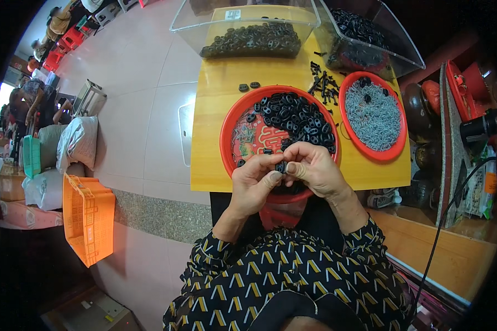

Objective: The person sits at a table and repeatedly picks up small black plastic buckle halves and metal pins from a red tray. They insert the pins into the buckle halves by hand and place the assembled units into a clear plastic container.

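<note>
Between the fingertips of both hands I hold a small black plastic piece (281, 166), over the near part of a red tray (225, 144). My left hand (255, 180) pinches it from the left, and my right hand (317, 170) grips it from the right with thumb and forefinger. Many oval black pieces with holes (295, 113) are heaped in the tray, mostly at its far and right side. Part of the tray's patterned bottom shows at the left. Two loose black pieces (243, 87) lie on the yellow table beyond the tray.
A smaller red tray (404, 124) of silvery screws (373, 121) stands at the right. Black stick-like parts (327, 88) lie between the trays. Clear bins (248, 41) of black pieces sit at the far side of the yellow table (210, 138). An orange crate (88, 220) rests on the floor left.
</note>
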`<state>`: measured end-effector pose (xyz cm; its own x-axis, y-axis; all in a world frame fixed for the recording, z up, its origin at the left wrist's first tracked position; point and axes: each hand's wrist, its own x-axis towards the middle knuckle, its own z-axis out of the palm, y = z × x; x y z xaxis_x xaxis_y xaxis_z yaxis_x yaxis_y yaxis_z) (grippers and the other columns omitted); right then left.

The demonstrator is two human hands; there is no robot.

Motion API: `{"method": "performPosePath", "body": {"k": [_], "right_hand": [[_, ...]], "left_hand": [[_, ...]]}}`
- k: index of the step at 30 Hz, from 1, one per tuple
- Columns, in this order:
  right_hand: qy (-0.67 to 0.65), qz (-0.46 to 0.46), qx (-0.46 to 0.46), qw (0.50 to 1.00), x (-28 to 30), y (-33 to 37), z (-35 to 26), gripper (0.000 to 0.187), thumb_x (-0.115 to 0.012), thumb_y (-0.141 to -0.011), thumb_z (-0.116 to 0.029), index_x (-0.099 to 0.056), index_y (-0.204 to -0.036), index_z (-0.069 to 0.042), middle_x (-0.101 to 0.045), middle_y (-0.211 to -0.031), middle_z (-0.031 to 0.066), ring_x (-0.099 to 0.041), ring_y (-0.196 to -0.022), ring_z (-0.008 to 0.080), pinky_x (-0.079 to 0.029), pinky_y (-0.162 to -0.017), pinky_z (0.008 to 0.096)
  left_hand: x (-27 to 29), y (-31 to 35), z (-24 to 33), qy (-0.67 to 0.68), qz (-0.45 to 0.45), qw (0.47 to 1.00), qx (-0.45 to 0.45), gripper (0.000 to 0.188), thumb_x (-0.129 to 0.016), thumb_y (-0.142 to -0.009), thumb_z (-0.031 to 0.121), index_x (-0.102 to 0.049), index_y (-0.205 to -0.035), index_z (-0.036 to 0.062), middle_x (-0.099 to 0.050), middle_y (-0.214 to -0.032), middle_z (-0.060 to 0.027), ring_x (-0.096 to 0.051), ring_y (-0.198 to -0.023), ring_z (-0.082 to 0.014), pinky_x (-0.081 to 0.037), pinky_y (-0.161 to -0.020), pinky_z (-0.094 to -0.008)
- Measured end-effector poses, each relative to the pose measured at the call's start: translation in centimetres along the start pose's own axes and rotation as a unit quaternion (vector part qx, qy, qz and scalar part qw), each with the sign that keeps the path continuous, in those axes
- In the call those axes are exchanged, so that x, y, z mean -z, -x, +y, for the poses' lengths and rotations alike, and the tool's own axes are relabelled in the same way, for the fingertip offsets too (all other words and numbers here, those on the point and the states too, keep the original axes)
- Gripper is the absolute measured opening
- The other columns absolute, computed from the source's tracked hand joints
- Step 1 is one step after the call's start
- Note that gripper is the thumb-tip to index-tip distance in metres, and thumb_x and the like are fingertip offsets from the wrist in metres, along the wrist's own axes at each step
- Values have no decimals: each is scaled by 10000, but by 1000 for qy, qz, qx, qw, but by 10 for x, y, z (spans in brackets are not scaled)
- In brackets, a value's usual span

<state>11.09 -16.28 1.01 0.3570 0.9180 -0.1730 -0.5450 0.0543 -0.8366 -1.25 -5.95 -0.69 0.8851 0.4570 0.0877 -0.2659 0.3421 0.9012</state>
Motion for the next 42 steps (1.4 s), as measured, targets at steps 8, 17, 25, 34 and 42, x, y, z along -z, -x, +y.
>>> {"method": "performPosePath", "body": {"k": [8, 17, 25, 34, 42], "right_hand": [[36, 48, -28, 998, -1, 7, -14, 165, -586, -820, -138, -552, -890, 7, -554, -731, 30, -543, -603, 77, -469, -522, 197], [176, 64, -63, 980, -8, 3, -24, 91, -587, -798, -103, -549, -808, -21, -548, -649, 12, -500, -510, 54, -424, -432, 187], [72, 222, 279, 931, 65, -49, -170, 116, -524, -820, -72, -553, -867, 30, -574, -726, 85, -563, -641, 131, -486, -606, 248], [416, 147, 83, 893, 30, -27, -78, 122, -557, -772, -92, -589, -815, 18, -579, -682, 48, -554, -650, 101, -451, -580, 242], [701, 22, 201, 684, 20, -27, -33, 84, -589, -705, -71, -591, -774, -22, -518, -723, 123, -530, -720, 274, -434, -634, 356]], "left_hand": [[6, 1, 2, -24, 15, 1000, -4, 284, -533, -816, -10, -488, -1096, -29, -561, -866, -46, -536, -765, -83, -443, -662, -204], [4, 10, 10, -107, -32, 994, 4, 335, -543, -801, -13, -470, -1128, -22, -568, -846, -52, -529, -761, -86, -438, -671, -220], [36, -27, 29, -549, 44, 811, -195, 177, -589, -704, -36, -567, -878, -12, -553, -769, -130, -566, -686, -249, -447, -621, -301], [42, -61, 13, -735, -18, 658, -159, 135, -623, -594, 58, -532, -682, 12, -516, -726, -123, -507, -706, -282, -403, -644, -384], [42, -63, 14, -724, -26, 668, -170, 127, -633, -584, 68, -551, -672, 28, -521, -717, -115, -517, -710, -277, -408, -635, -378]]}}
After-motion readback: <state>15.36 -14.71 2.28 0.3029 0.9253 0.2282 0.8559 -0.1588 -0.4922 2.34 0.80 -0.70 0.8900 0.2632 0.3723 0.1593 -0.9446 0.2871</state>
